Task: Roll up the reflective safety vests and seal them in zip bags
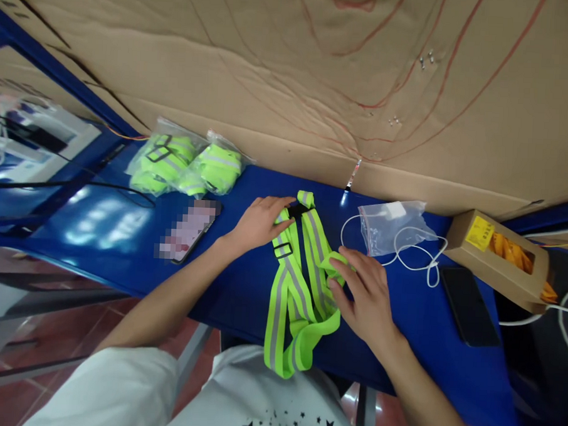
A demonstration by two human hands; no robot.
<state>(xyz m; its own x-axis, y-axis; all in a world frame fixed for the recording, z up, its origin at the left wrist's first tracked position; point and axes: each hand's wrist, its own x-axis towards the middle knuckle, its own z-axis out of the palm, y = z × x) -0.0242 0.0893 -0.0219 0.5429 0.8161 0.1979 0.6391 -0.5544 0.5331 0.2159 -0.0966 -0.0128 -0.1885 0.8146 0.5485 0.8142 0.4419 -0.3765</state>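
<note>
Your woven cloth strap [300,283] has shiny grey bands; the blue desk [243,293] is glossy; behind, matt cardboard [272,62].

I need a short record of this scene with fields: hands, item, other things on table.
Left hand: fingers on the reflective harness beside its black buckle
Right hand: pinches a folded loop of the harness
Harness: neon yellow, grey stripes, hanging over the blue table edge
Left side: bagged harnesses, phone
Right side: zip bag with charger, black phone, cardboard box
</note>
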